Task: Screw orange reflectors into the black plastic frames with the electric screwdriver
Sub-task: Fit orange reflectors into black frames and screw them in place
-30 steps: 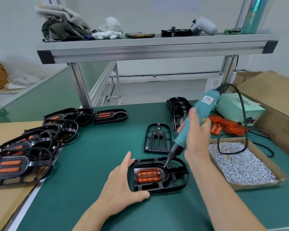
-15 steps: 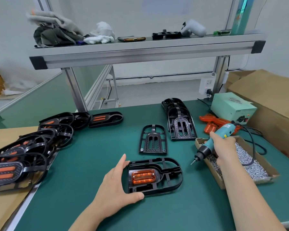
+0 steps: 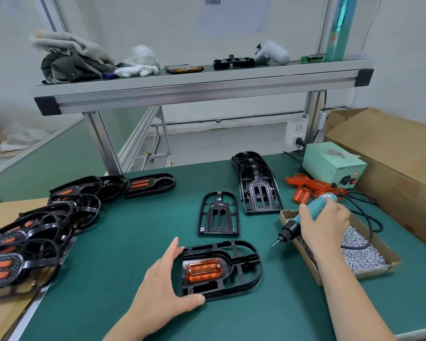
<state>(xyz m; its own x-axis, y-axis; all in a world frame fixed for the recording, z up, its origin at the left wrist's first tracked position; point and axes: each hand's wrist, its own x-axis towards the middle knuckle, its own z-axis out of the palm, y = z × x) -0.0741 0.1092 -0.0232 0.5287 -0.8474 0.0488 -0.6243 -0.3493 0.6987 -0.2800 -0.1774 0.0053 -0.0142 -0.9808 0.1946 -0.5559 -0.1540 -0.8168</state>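
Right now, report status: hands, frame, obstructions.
Left hand holds frame, reflector seated. Right hand grips screwdriver at screw box. Nothing between bit and frame.

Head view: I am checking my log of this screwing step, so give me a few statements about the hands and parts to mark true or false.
The right hand holds the electric screwdriver. True.
The screwdriver's bit touches the orange reflector. False: it hangs free beside the screw box.
The left hand holds the black frame by its end. True.
The reflector sits in a frame that no hand touches. False: it sits in the held frame.
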